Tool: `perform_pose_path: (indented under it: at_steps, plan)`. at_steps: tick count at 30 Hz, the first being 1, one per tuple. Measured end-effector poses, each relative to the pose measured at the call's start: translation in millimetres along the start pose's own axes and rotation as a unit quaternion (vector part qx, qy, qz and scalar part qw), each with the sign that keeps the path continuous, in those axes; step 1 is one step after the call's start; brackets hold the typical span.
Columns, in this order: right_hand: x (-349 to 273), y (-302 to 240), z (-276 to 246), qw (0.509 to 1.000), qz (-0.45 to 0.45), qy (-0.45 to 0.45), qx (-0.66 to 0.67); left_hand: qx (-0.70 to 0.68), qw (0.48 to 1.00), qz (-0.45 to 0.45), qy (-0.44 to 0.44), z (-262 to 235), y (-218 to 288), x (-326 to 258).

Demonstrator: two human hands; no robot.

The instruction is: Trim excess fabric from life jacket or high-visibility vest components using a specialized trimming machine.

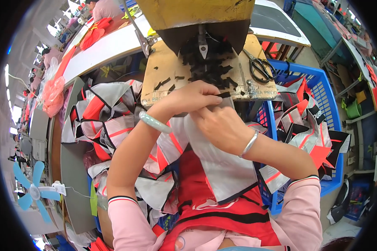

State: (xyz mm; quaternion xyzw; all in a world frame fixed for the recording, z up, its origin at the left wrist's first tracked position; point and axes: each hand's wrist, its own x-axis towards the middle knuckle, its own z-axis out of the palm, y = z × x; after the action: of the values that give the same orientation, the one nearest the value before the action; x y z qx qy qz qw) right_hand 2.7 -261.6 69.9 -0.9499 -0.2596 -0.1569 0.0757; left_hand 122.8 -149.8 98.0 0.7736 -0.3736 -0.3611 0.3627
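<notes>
Both hands meet at the front edge of a small wooden work board (163, 62), below a yellow machine (197, 12). My left hand (188, 98), with a pale bangle at the wrist, is closed, thumb and fingers pinching the top end of a grey fabric piece (226, 167) with black edging. Fingers curled, my right hand (224, 127) holds the same end from just below. The cloth hangs down over my red apron (222, 221). Dark fabric scraps (207, 69) are heaped under the machine's metal tip (203, 48). My fingers hide the exact grip.
Black-handled scissors (262, 71) lie at the board's right. A blue plastic basket (329, 90) on the right holds grey, red and black sewn pieces. More such pieces (117, 113) are piled on the left. A blue fan (35, 192) stands far left; people sit beyond.
</notes>
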Motion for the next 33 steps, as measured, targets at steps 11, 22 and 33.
perform_pose_path:
  at_steps: [11,22,33]
  plan:
    - [-29,26,28,0.991,0.085,-0.073,0.072,-0.060,0.991,0.065,0.099,51,-79,-39]
    - [-44,63,-46,0.955,0.115,0.050,0.267,-0.077,0.976,0.061,0.195,25,-11,-94]
    - [8,97,-44,0.921,0.245,0.036,0.300,-0.094,0.969,0.003,0.227,-32,-16,-47]
